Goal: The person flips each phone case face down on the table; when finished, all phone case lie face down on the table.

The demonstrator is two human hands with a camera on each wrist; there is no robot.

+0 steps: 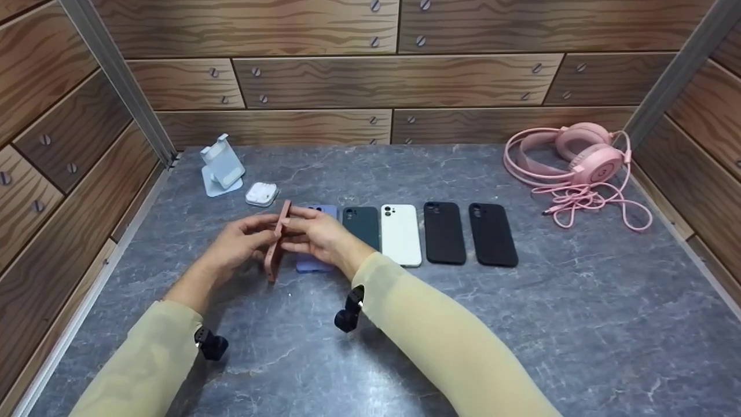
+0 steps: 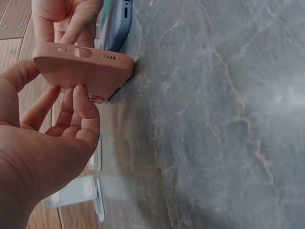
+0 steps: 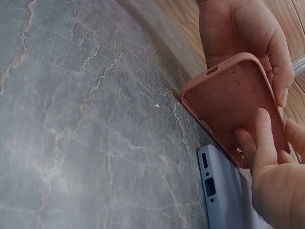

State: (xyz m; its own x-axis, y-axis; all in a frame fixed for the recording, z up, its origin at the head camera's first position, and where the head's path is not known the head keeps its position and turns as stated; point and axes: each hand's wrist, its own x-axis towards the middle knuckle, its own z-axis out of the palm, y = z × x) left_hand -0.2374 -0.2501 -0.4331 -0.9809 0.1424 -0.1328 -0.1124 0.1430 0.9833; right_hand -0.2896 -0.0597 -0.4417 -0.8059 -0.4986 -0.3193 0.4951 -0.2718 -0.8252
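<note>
Both sleeves reach in from the near edge of the grey worktop point(image 1: 405, 359), and the two hands meet at the left end of a row of phone cases. Between them stands a pink case point(image 1: 277, 243), held up on its long edge just above the worktop. The left hand point(image 1: 237, 246) grips it from the back with curled fingers point(image 2: 78, 114), while the right hand point(image 1: 321, 234) holds the other side, its fingers point(image 3: 264, 138) pressed into the open inner face. Judging by this, the case is being turned over and looked at; the next move likely calls for laying it down flat.

Just beneath lies a lilac case point(image 3: 228, 191), then a dark green case point(image 1: 361, 227), a white one point(image 1: 400, 234) and two black ones. Farther back sit what seems an earbud box point(image 1: 261, 193), a phone stand point(image 1: 222, 165) and pink headphones point(image 1: 579, 156).
</note>
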